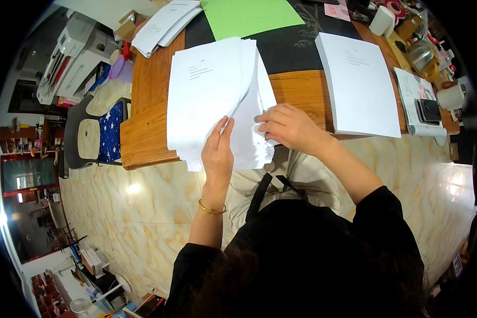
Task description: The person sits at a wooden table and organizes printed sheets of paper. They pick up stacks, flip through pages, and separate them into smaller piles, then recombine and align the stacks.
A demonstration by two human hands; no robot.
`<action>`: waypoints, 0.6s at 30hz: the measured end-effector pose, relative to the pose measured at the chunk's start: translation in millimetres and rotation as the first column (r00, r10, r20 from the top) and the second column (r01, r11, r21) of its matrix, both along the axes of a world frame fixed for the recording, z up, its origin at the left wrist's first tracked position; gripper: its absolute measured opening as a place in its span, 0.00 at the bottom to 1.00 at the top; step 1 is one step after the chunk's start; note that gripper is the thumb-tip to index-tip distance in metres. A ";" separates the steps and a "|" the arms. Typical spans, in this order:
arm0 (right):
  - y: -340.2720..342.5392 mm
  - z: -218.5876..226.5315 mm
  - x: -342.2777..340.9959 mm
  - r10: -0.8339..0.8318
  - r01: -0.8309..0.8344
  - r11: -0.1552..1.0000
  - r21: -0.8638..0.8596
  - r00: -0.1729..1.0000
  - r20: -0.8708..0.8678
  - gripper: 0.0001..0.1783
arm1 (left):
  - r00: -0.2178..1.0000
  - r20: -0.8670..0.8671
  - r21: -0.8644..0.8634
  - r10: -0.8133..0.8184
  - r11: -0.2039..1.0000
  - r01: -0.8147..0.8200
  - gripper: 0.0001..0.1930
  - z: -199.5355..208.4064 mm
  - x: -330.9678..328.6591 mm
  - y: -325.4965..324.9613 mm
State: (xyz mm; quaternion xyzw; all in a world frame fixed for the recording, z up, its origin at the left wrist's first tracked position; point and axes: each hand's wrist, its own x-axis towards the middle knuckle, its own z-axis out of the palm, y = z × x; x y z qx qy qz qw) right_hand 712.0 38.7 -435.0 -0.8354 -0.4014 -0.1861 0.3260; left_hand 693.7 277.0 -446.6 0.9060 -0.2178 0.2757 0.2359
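Observation:
A loose stack of white printed paper sheets (204, 100) hangs partly over the near edge of the wooden table. The right side of its upper sheets is bent up and curls to the left. My left hand (218, 155), with a gold bangle at the wrist, holds this curled part near its lower edge. My right hand (293, 128) pinches the right edge of the sheets beneath, fingers bent and pressed together. Something small and grey shows at its fingertips, too small to name. A thicker, neat paper stack (360, 87) lies to the right.
A green sheet (252, 18) lies at the back on a black mat (289, 50). More papers (164, 26) are at the far left. A glass pot (421, 55) and a phone-like black thing (428, 111) sit at the right. A chair (79, 132) stands left.

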 end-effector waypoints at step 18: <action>14.5 0.2 2.7 0.002 -0.004 1.000 0.027 0.997 0.081 0.10 | 0.999 0.043 -0.071 0.021 0.997 -0.018 0.14 -15.1 -3.7 -6.5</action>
